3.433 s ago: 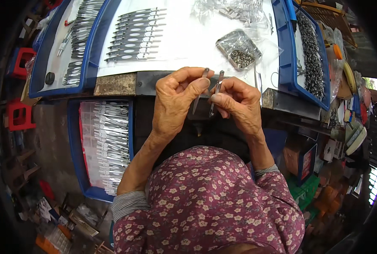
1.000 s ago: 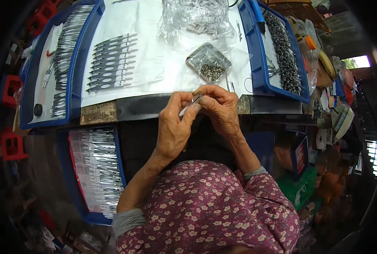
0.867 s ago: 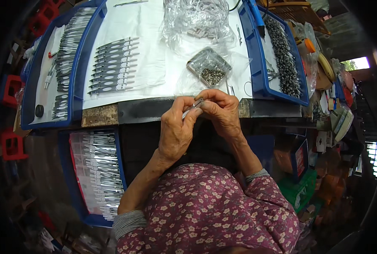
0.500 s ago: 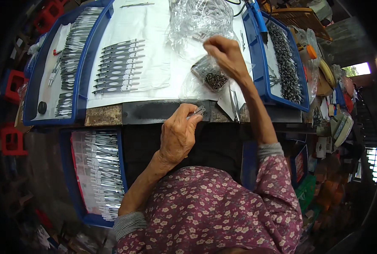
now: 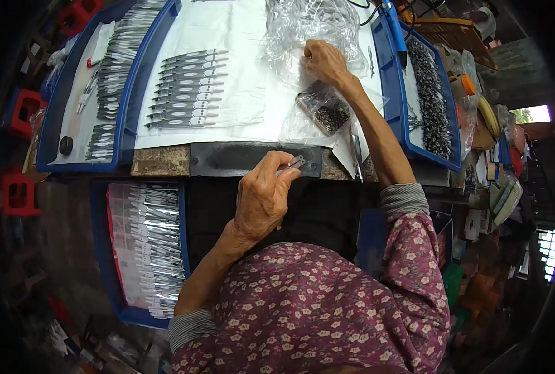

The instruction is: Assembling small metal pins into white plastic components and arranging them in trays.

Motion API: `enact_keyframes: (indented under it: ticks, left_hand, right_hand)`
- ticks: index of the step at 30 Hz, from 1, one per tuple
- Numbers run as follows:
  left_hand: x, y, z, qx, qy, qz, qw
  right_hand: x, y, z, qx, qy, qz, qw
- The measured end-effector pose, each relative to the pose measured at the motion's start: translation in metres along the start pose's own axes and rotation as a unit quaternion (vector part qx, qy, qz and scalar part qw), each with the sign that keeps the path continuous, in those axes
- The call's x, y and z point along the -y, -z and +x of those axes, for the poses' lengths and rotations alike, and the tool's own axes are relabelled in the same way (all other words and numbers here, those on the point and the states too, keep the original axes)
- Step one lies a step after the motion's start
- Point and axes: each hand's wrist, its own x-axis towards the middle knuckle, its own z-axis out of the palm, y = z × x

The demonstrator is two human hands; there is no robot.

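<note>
In the head view, rises from the lower left with left hand [image 5: 262, 196], back of the hand uppermost, thumb and forefinger pinched together on a slim metal piece [image 5: 297, 162]. Pokes that piece's end just past the fingertips, away from the body and rightward, long axis slanting the same way, remainder hidden in the grip. Stretches right hand [image 5: 327, 62] far forward, fingers curled beside a clear plastic bag [image 5: 312, 22]; cannot tell whether gripping anything. Nearer the body from those fingers, small metal parts [image 5: 332, 118]; beyond and left of the left fingers, a column of grey handles [image 5: 187, 93].
</note>
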Motion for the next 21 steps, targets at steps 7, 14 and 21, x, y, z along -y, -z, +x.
enact_keyframes:
  ticks: [7, 14, 21]
  left_hand:
    - [0.004, 0.0, -0.003, -0.008, -0.017, 0.012, 1.0]
    - [0.004, 0.004, 0.001, -0.011, -0.012, 0.004, 1.0]
    - [0.011, 0.008, 0.001, -0.025, -0.01, 0.012, 1.0]
  right_hand:
    - [-0.003, -0.003, -0.004, 0.017, -0.003, -0.02, 1.0]
    - [0.005, 0.022, -0.012, -0.051, 0.023, 0.093, 0.994]
    - [0.066, 0.064, -0.081, -0.053, 0.123, 0.26, 0.956]
